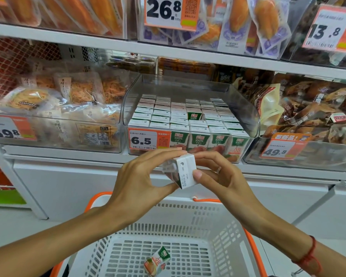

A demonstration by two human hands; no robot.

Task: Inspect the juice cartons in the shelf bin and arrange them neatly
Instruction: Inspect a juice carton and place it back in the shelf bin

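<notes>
Mid-inspection. Left hand (136, 174) and right hand (218, 172) both grasp one juice carton (183, 170) in their fingers, just in front of the shelf bin (246, 116). Bin rows mostly neat; one gap near centre. Another carton (158, 261) lies in the basket (228, 226) below the bin. Arranging remains.

**A grocery shop aisle**

White shelves (128, 45) carry clear plastic bins (254, 120) of packaged snacks and juice cartons (199, 139), each fronted by an orange price tag (148, 141) such as 6.5, 26.8, 49.8. A shopping basket (224, 236) sits below.
</notes>
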